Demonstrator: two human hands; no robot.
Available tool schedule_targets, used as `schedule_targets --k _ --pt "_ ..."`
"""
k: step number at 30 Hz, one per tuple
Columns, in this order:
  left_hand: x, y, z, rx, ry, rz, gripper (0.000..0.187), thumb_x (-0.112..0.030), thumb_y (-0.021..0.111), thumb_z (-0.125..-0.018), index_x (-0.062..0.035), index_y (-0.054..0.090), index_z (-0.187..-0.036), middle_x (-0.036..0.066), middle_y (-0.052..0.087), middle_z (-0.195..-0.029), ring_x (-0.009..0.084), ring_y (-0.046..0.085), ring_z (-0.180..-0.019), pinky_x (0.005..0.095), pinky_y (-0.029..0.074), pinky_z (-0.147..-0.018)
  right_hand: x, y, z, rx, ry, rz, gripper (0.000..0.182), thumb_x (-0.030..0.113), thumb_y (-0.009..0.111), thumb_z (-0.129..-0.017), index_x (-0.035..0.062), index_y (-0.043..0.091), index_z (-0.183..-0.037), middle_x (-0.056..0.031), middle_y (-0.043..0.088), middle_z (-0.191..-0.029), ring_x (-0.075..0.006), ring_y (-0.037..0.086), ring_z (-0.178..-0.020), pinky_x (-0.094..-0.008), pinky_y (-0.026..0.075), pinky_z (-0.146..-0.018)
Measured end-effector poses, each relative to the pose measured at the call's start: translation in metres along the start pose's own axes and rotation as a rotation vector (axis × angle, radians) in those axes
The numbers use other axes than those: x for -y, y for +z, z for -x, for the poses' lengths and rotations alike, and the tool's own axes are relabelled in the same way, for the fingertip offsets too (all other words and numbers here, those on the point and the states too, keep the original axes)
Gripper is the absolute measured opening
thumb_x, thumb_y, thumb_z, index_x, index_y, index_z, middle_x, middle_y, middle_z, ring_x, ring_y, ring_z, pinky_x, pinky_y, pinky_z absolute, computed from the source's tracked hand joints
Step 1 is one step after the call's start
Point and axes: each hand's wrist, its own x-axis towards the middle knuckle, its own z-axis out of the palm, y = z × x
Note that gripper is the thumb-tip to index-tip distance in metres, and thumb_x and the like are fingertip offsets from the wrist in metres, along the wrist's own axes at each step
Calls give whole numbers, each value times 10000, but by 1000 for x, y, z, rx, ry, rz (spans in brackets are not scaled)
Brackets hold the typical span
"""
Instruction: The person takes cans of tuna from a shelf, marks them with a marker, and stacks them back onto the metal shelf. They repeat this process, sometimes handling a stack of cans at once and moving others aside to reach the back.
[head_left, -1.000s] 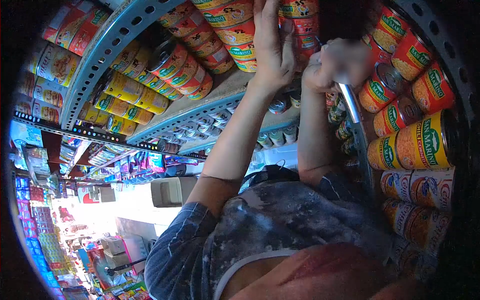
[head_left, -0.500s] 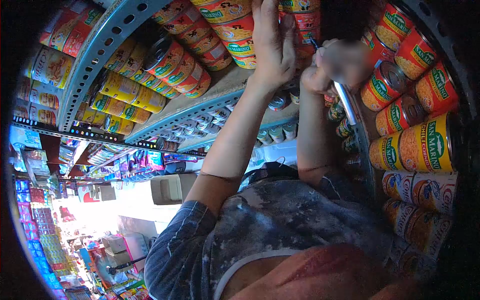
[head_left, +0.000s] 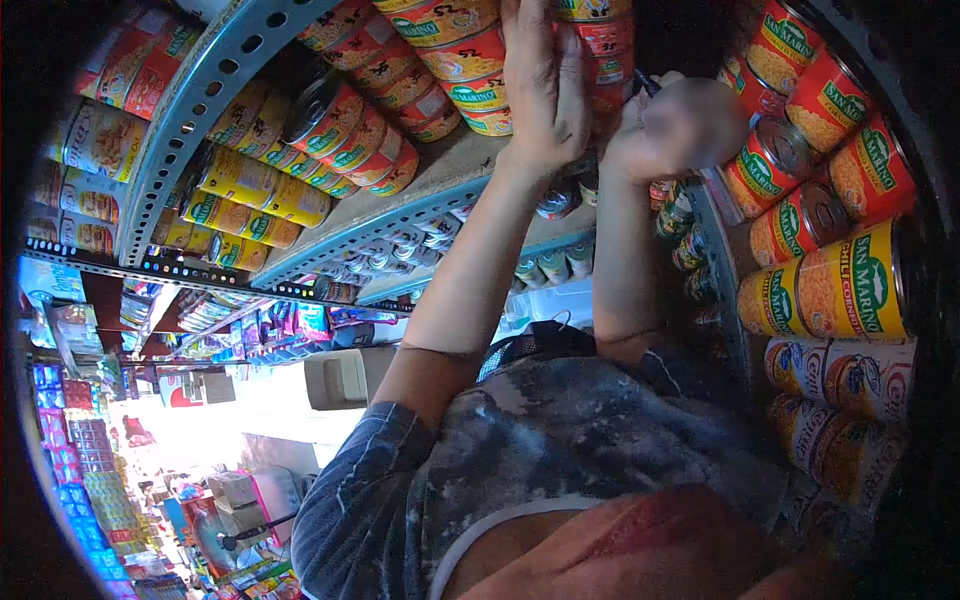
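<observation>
Beside the red cans (head_left: 611, 68), the right hand (head_left: 652, 135) holds a pen (head_left: 649, 85), tip projecting beyond the grip.

Free room: bare strip of shelf (head_left: 440, 162) along the perforated steel rail (head_left: 385, 222); dark space between the red can stack (head_left: 610, 62) and side San Marino cans (head_left: 757, 170). Obstacles: left hand (head_left: 545, 95) before the stack; right hand (head_left: 665, 130) with marker pen (head_left: 648, 83) at the dark space

On the shelf (head_left: 425, 175), stacked cans (head_left: 470, 62) stand left of your left hand (head_left: 545, 100); other cans (head_left: 850, 280) lie right of your right hand (head_left: 645, 140).
</observation>
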Motion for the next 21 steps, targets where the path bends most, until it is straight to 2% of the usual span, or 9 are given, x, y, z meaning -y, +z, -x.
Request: schedule_targets --k 6,7,8,11,13,15,17,18,21 --pt "4 6 -1 -59 299 132 506 -193 425 -1009 61 297 -1428 250 406 -1412 302 448 -1273 376 364 -1037 -6 0 -1 -56 92 -47 187 11 541 -702 101 389 -762 -53 404 -711 -146 422 -495 -225 362 -419" --pt "-28 5 19 -111 -58 -8 533 2 541 -892 12 331 -1382 285 522 -1253 373 553 -1136 415 446 -942 -8 1 -2 -65 126 -89 186 8 540 -708 98 391 -774 -53 409 -716 -148 425 -500 -233 373 -431" --pt "-23 6 24 -115 -51 -11 533 2 541 -892 12 331 -1382 285 522 -1253 373 553 -1136 415 446 -942 -9 3 -3 -63 125 -97 186 8 540 -708 98 391 -774 -53 409 -716 -148 425 -500 -233 373 -431" --pt "-19 1 41 22 -374 253 555 2 584 -904 24 274 -1364 202 541 -1237 236 564 -1117 343 457 -952 -15 2 -5 -58 134 -118 181 4 538 -714 91 395 -783 -55 412 -708 -148 417 -490 -244 387 -448" --pt "-24 -2 37 19 -373 175 562 -12 617 -889 20 293 -1347 194 573 -1192 222 588 -1077 336 473 -925 -23 -2 -6 -100 4 109 155 -29 559 -725 64 451 -785 -48 448 -781 -119 446 -568 -195 358 -477" --pt "-28 -2 35 19 -373 97 570 -26 650 -875 16 311 -1330 185 604 -1148 208 611 -1037 329 490 -898 -21 0 -10 -86 36 -33 149 -23 561 -737 61 448 -784 -56 446 -780 -124 444 -559 -208 371 -475" --pt "-31 -1 33 -24 -294 -70 606 -69 713 -815 28 348 -1289 240 642 -1032 337 674 -933 393 532 -766 -19 1 -13 -74 65 -171 145 -17 564 -748 58 445 -783 -65 443 -780 -129 442 -551 -220 385 -473" --pt "-32 -1 32 -29 -293 -68 606 -69 713 -815 28 348 -1289 240 642 -1032 337 674 -933 393 532 -766 -16 0 -12 7 -40 -33 142 -8 569 -756 50 442 -786 -76 442 -778 -132 443 -540 -233 393 -468" --pt "-36 -2 28 -59 -272 -234 601 -94 764 -795 25 364 -1227 181 674 -949 220 684 -859 328 545 -733 -7 7 -11 119 -163 30 146 5 578 -765 36 439 -793 -93 441 -776 -135 442 -521 -249 403 -457"
